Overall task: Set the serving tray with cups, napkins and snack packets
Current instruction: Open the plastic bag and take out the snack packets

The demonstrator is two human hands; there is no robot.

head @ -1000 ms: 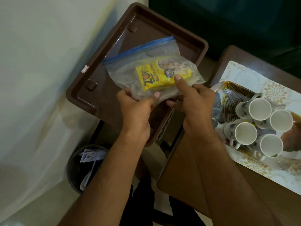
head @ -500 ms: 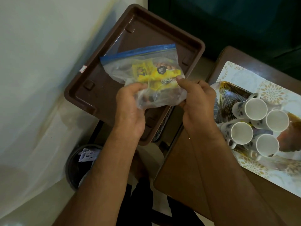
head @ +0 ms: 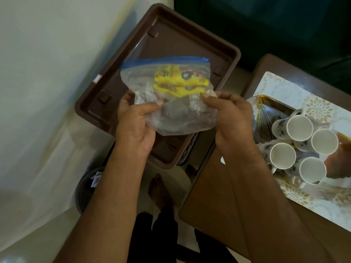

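Note:
I hold a clear zip bag (head: 171,103) with a blue seal strip above the brown serving tray (head: 106,80). Yellow snack packets (head: 180,82) show through the plastic. My left hand (head: 134,120) grips the bag's lower left part, thumb across the front. My right hand (head: 229,114) pinches its right side. Several white cups (head: 300,128) lie clustered on a patterned mat (head: 321,109) on the brown table at the right, beside a gold-ribbed dish (head: 269,114).
A pale wall runs along the left. A dark bin (head: 85,188) with paper scraps stands on the floor below the tray. My foot (head: 159,192) and dark trousers show between the tray stand and the brown table (head: 212,204).
The bag has turned so its blue seal runs level at the top. Both hands have shifted lower on the bag, and the yellow packets have crumpled inside it.

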